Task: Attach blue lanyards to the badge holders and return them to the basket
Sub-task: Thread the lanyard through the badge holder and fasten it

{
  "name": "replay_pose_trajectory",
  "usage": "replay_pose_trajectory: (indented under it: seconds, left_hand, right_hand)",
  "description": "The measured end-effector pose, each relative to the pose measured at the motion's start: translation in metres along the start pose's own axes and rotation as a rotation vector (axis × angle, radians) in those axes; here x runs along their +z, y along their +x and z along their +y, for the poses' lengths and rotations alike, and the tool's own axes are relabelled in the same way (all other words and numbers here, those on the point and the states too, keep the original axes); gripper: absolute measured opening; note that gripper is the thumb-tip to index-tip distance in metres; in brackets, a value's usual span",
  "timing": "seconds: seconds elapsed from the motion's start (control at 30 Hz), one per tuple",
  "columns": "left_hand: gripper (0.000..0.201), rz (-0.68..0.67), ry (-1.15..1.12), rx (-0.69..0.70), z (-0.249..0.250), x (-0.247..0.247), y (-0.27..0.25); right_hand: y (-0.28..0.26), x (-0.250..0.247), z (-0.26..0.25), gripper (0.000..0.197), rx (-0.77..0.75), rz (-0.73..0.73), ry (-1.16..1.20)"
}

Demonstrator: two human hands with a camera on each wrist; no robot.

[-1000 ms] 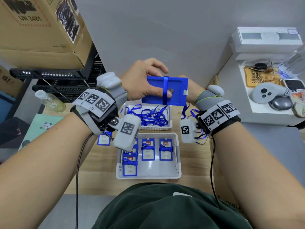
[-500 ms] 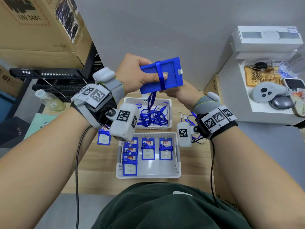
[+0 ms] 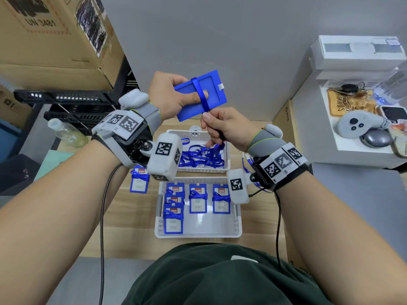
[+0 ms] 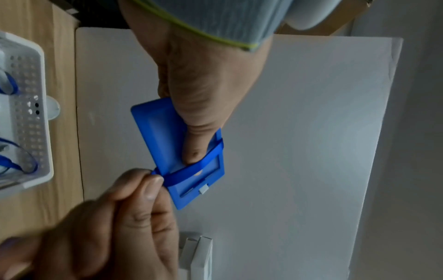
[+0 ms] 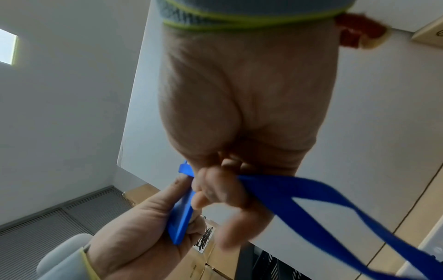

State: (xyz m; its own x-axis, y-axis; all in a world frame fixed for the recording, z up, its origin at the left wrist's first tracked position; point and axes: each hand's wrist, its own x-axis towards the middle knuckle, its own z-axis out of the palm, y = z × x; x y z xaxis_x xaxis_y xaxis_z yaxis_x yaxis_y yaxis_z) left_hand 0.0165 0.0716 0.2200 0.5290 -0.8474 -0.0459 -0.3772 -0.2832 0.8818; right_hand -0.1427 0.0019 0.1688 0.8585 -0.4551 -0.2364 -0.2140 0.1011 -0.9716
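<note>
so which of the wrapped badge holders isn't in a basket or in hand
The badge holder lying alone on the wooden table, left of the near basket; the other wrapped ones lie inside that basket.

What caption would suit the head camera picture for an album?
Left hand holds a blue badge holder while the right hand winds a blue lanyard around it.

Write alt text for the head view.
A left hand grips a blue badge holder in the air while the right hand pinches the blue lanyard wrapped around it. Below, two white baskets sit on a wooden table.
</note>
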Motion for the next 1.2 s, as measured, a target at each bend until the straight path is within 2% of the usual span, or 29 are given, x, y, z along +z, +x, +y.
replay_pose_trajectory:
  seconds: [0.17,0.3,0.43,0.53,0.67,0.77,0.87,0.97,1.13,1.2]
  left_hand:
    - [0.038,0.054,0.3,-0.001,-0.007,-0.003,0.004]
    - [0.037,0.037,0.577,0.041,-0.004,-0.003,0.004]
    - [0.034,-0.089,0.728,0.11,-0.002,0.0,0.0]
    - [0.03,-0.24,0.784,0.167,-0.001,0.003,-0.006]
    - [0.047,-0.376,0.732,0.249,0.0,0.008,-0.015]
    - [0.043,-0.4,0.639,0.275,0.004,0.01,-0.017]
    - [0.036,-0.395,0.536,0.284,0.008,0.006,-0.015]
    - [0.034,-0.391,0.455,0.287,0.009,0.002,-0.016]
    - [0.037,-0.337,0.347,0.327,0.012,0.003,-0.016]
    - [0.034,-0.35,0.31,0.367,0.016,0.003,-0.017]
  right_hand:
    - [-0.002,0.003,-0.01,0.034,0.082,0.006,-0.019]
    - [-0.005,-0.001,-0.02,0.035,0.073,0.045,-0.055]
    - [-0.008,-0.01,-0.03,0.031,0.034,0.092,-0.115]
    - [-0.009,-0.02,-0.034,0.024,-0.021,0.133,-0.189]
    - [-0.008,-0.032,-0.035,0.02,-0.05,0.273,-0.387]
    - [-0.006,-0.035,-0.033,0.028,-0.056,0.349,-0.492]
    - [-0.006,-0.036,-0.027,0.025,-0.047,0.37,-0.459]
    - [-0.007,-0.036,-0.022,0.019,-0.036,0.329,-0.36]
    - [-0.006,-0.034,-0.018,0.034,0.022,0.308,-0.284]
    - [-0.004,-0.034,-0.016,0.049,0.072,0.316,-0.3]
